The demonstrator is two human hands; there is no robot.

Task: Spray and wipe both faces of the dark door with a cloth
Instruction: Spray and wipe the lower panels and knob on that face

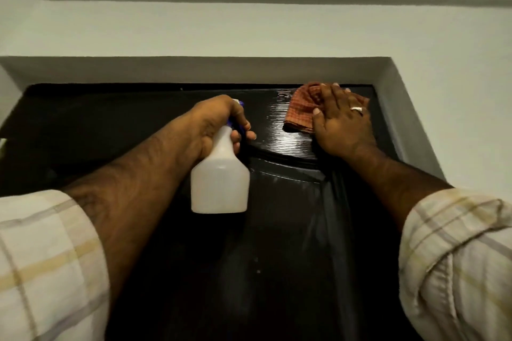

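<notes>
Two rolled checked sleeves [47,266] fill the near corners of the head view, one per arm, and both forearms reach up and away toward the top of the door [277,271].

One dark door stands straight ahead, set in a pale wall [249,33], its glossy face shining wet near the top right. It looks rigid and heavy, hung in its frame, so it should take firm pressure without giving. The slick wet sheen suggests a cloth will glide easily, and a bare palm might slip.

One spray bottle [220,177], white with a blue head, hangs in the middle. The left hand [219,124] is wrapped round its neck with fingers curled at the trigger. The bottle looks like light plastic, and the neck is the sensible place to hold it.

One reddish checked cloth [302,111] lies bunched against the far top right of the door. The right hand [342,122] presses it flat with fingers spread straight, a ring on one finger. The cloth is soft and limp, so it is probably best driven under a flat palm.

Only this one face of the door shows, so the other cannot be judged.
</notes>
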